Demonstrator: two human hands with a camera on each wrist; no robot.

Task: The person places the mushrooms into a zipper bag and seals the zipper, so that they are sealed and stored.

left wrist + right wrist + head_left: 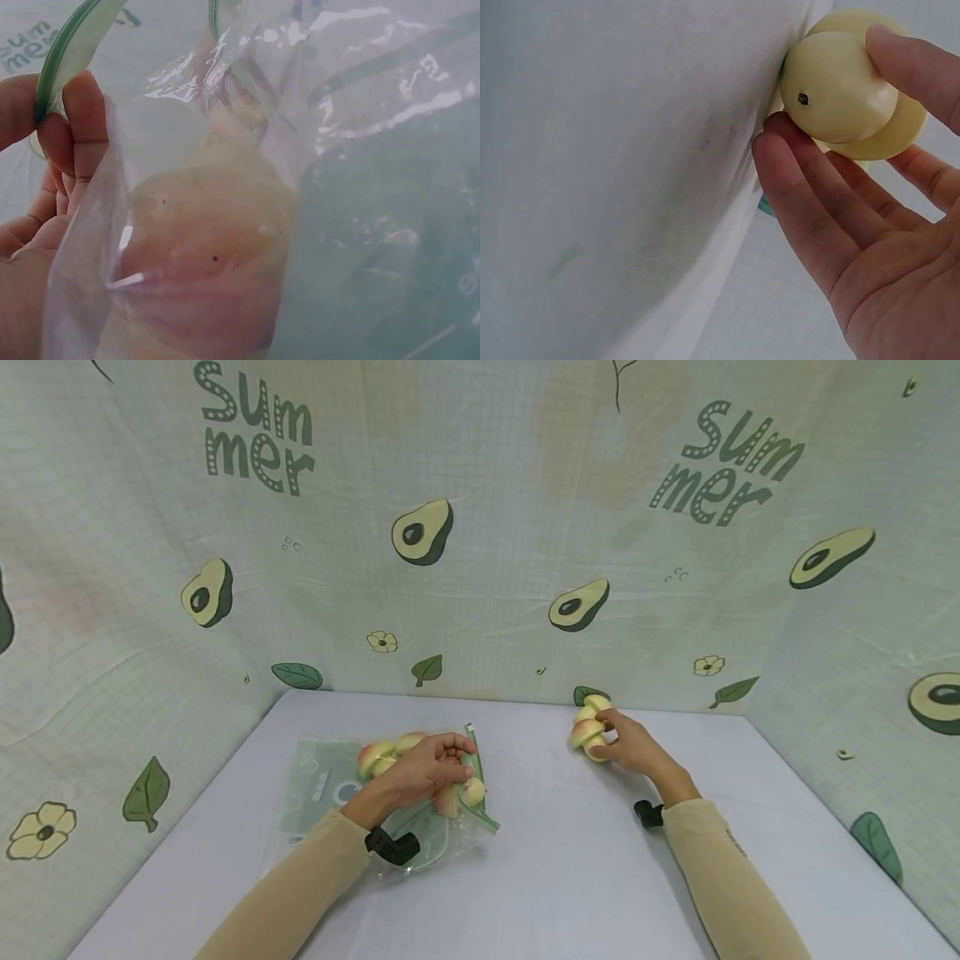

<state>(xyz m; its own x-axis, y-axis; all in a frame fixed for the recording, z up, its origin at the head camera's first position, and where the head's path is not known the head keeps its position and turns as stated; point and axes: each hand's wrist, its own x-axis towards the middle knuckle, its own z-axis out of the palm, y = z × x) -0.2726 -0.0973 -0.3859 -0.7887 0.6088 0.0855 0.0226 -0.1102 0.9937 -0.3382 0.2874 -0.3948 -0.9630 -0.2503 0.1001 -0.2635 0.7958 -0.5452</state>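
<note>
the left hand [427, 768] has its fingers bent around the green zip strip [64, 56], pinching the edge of a clear bag [318, 768] that lies on the white table [540, 877]. the strip's 2 sides look parted at the mouth, so the bag seems ready to be passed through.

the right hand [633, 747] is well apart from the bag, toward the back of the table. its thumb and fingers are curled about the nearer mushroom [587, 732], a pale toy with a reddish cap, leaving only the gap its body fills. the farther mushroom [596, 703] sits just behind it, near the patterned cloth [495, 468].

as for progress, the bagging work appears to be partway: several bagged mushrooms [375, 758] show through the plastic, their exact count hidden by the left hand, while 2 are outside. whether mushrooms are going in or coming out cannot be told. either way, the sorting looks unfinished, and the bag is not yet sealed.
</note>
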